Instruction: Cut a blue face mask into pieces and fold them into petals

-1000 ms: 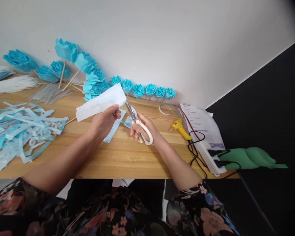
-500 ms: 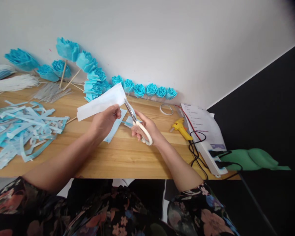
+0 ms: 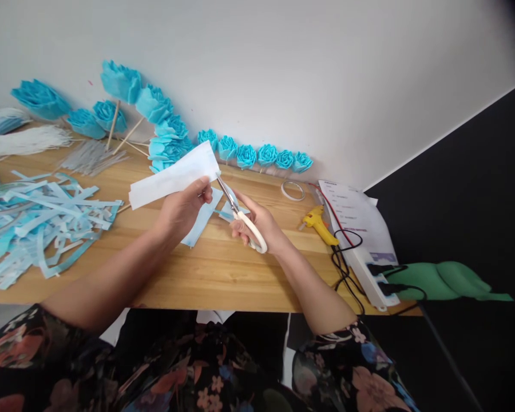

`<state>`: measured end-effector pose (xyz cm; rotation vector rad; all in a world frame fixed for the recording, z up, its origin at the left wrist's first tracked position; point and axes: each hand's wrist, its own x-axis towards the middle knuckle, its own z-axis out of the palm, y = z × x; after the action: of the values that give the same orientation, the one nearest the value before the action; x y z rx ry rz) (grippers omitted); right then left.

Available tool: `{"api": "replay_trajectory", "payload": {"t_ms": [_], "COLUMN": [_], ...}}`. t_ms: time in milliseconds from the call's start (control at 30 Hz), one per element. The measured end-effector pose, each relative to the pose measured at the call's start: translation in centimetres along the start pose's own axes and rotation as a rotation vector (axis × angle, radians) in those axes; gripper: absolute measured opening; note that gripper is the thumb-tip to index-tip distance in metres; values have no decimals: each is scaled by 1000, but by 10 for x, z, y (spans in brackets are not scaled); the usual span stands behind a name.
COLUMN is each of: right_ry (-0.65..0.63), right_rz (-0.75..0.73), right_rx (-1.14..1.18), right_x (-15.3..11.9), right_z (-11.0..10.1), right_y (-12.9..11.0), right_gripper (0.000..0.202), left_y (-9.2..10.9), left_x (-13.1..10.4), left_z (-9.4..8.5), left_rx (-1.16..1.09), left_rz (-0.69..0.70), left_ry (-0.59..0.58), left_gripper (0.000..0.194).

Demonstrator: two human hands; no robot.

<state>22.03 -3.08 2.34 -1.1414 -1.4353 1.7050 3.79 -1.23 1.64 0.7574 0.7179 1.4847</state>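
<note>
My left hand (image 3: 184,207) pinches a pale white-blue strip of material (image 3: 171,176) near its right end, holding it above the table. Scissors with cream handles (image 3: 249,229) are in my right hand (image 3: 257,223). Their blades look nearly closed, and the tips touch the right edge of the strip beside my left fingertips. Beneath my hands a light blue piece (image 3: 202,218) lies on the wood, with a smaller pale piece (image 3: 228,210) partly hidden behind the scissors.
Blue flowers (image 3: 246,155) line the wall, several on sticks. Cut blue strips (image 3: 47,220) pile at left, beside grey wires (image 3: 92,158). At right are a tape roll (image 3: 292,191), yellow glue gun (image 3: 320,225), cables, power strip (image 3: 371,283), paper sheet (image 3: 352,212) and green object (image 3: 442,280).
The scissor blades have closed further at the strip's right edge. The strip's left end has shifted slightly left and the view has moved a little.
</note>
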Motion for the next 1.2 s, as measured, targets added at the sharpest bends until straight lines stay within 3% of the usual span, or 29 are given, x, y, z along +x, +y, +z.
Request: {"api": "replay_trajectory", "payload": {"t_ms": [167, 367, 667, 800, 933, 1200], "right_ry": [-6, -84, -116, -130, -138, -139], "right_rz": [-76, -211, -114, -89, -121, -189], "right_rx": [-67, -131, -58, -59, -57, -63], "right_x": [0, 0, -2, -3, -4, -1], "right_z": [-2, -5, 0, 0, -1, -2], "right_y": [1, 6, 1, 2, 4, 6], "right_gripper": [99, 93, 101, 100, 98, 102], "left_y": [5, 8, -1, 5, 10, 2], "left_x": [-2, -6, -8, -11, -10, -8], "left_z": [2, 6, 2, 7, 10, 9], "left_rx": [49, 93, 272, 159, 56, 71], "left_rz": [-19, -27, 19, -27, -33, -114], "left_ry": [59, 41, -52, -99, -24, -79], "left_gripper": [20, 27, 36, 33, 27, 25]}}
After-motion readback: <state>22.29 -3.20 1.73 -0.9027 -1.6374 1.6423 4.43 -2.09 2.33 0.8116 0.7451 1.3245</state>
